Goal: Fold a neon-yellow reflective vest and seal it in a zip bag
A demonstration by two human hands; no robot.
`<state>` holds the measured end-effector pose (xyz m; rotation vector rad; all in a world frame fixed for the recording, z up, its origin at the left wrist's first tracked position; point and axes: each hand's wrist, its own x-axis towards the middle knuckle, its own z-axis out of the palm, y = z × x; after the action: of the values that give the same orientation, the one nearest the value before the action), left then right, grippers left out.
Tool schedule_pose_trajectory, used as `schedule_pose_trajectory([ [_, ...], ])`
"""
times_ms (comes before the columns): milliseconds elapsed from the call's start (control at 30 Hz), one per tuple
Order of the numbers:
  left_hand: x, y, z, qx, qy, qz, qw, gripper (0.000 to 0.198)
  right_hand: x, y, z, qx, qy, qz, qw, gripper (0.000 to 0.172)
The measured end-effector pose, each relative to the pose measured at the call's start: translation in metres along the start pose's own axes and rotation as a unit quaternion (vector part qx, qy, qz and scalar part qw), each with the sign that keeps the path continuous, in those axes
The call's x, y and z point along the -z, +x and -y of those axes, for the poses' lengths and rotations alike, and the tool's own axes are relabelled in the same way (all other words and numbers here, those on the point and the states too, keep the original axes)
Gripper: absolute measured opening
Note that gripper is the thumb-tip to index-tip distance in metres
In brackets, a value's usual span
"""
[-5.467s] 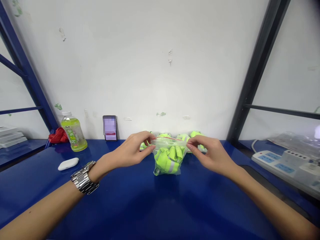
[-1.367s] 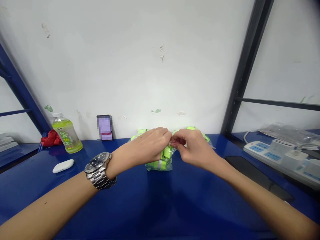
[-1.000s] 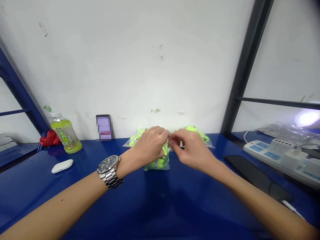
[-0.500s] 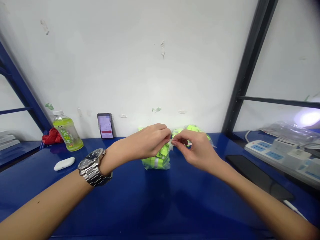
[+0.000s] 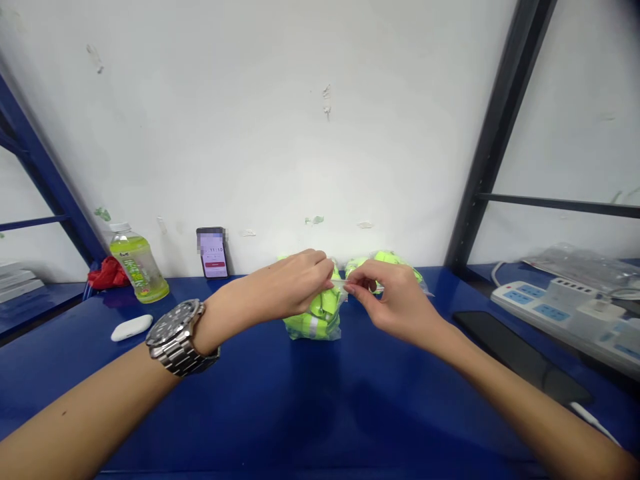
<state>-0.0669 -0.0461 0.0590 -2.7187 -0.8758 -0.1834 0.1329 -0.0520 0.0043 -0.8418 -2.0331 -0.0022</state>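
Observation:
A clear plastic bag (image 5: 314,325) stands on the blue table, packed with folded neon-yellow fabric that has a pale grey stripe. At its top edge, my left hand (image 5: 300,283) is closed in a pinch on the bag and covers part of it. My right hand (image 5: 393,293) pinches the right end of the same edge between thumb and fingertip. A short stretch of the edge shows taut between the two hands. Behind my right hand lies more bagged neon-yellow fabric (image 5: 387,257), partly hidden by it.
On the left are a green drink bottle (image 5: 140,263), red cloth (image 5: 107,273), a white case (image 5: 131,328) and an upright phone (image 5: 213,253). A dark phone (image 5: 520,353) on a cable and a power strip (image 5: 550,307) lie right. A white wall (image 5: 250,133) rises behind.
My left hand has slid a little to the left along the bag's top edge, widening the gap between the hands. My right hand has stayed nearly in place.

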Motion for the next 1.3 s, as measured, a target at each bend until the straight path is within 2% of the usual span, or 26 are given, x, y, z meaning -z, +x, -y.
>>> schedule_pose_trajectory([
  [200,0.0019,-0.0051,0.0078,-0.016,-0.037,-0.004,0.999,0.018,0.0019,-0.0030,-0.0012,-0.012,0.015,0.005,1.000,0.011],
  [567,0.0066,-0.0048,0.0061,-0.021,-0.069,0.006,0.997,0.016,0.0034,-0.0023,-0.0015,-0.005,0.028,0.019,0.999,0.012],
  [1100,0.0016,-0.0062,0.0035,-0.048,-0.021,-0.015,0.999,0.021,0.0023,-0.0016,-0.0023,-0.015,0.034,0.023,0.999,0.011],
  [1300,-0.0001,-0.0053,0.0028,-0.048,-0.003,-0.012,0.999,0.019,0.0012,-0.0022,-0.0020,0.000,0.020,0.028,0.999,0.006],
])
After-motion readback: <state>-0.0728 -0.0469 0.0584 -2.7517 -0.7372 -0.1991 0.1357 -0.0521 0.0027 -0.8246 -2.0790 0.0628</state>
